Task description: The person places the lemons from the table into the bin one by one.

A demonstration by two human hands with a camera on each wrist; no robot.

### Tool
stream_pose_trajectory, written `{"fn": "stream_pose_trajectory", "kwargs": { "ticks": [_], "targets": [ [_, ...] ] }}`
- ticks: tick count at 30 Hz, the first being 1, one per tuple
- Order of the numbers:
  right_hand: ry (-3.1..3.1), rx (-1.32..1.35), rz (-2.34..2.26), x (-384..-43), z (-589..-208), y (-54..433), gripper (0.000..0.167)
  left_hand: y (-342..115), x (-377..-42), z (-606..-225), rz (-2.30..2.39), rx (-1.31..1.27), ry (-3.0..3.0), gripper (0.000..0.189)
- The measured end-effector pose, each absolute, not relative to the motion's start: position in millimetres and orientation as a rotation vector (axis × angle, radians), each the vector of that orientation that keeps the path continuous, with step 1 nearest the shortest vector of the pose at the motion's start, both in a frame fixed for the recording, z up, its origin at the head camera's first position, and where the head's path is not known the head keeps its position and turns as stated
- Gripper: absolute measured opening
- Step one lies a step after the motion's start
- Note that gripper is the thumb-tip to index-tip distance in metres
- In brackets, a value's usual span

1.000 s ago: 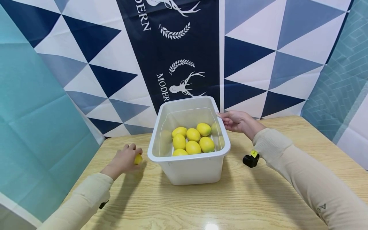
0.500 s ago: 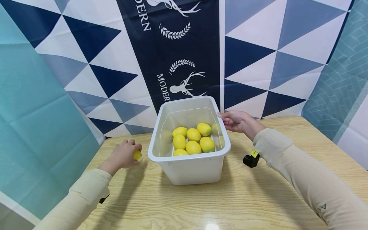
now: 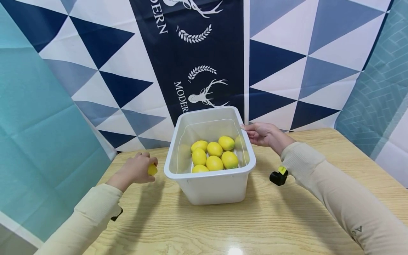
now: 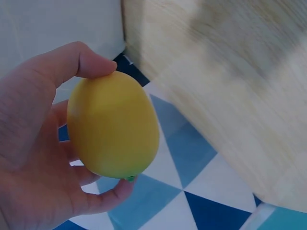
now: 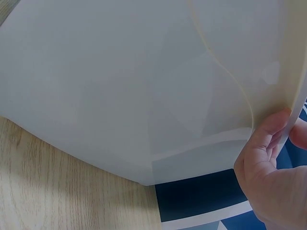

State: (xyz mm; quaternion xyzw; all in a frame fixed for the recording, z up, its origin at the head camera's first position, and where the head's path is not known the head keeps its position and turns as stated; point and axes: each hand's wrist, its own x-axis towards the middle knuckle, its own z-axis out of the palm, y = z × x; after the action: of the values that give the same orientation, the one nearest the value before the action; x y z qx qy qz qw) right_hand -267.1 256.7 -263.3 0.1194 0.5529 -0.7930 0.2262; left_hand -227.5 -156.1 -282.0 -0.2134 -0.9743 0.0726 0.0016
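My left hand [image 3: 137,169] holds a lemon [image 4: 113,125] to the left of the white plastic bin [image 3: 216,187]. In the left wrist view the thumb lies on the lemon's top and the other fingers curl behind it, its green tip showing at the lower end. Several more lemons [image 3: 214,149] lie together on the bin's floor. At the bin's right side my right hand [image 3: 262,134] grips the rim. The right wrist view shows that hand [image 5: 268,163] pinching the rim between thumb and fingers, close to the bin's outer wall [image 5: 120,96].
The bin stands on a light wooden table [image 3: 210,226], near its back edge. Behind it hangs a cloth [image 3: 204,53] with triangles and deer prints. A teal cloth [image 3: 41,124] hangs at the left. A small black device [image 3: 278,178] shows beneath the right cuff.
My left hand has moved slightly left and back, away from the bin, with the lemon still in it. The right hand, the bin and the lemons inside keep their places.
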Motion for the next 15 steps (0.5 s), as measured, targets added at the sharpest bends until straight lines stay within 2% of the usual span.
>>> {"fn": "stream_pose_trajectory", "kwargs": {
  "ticks": [15],
  "targets": [
    [1.53,0.346,-2.183,-266.0,-262.6,255.9,0.015,-149.0,-220.7,-260.8,0.172,-0.691,-3.159,0.033]
  ]
}}
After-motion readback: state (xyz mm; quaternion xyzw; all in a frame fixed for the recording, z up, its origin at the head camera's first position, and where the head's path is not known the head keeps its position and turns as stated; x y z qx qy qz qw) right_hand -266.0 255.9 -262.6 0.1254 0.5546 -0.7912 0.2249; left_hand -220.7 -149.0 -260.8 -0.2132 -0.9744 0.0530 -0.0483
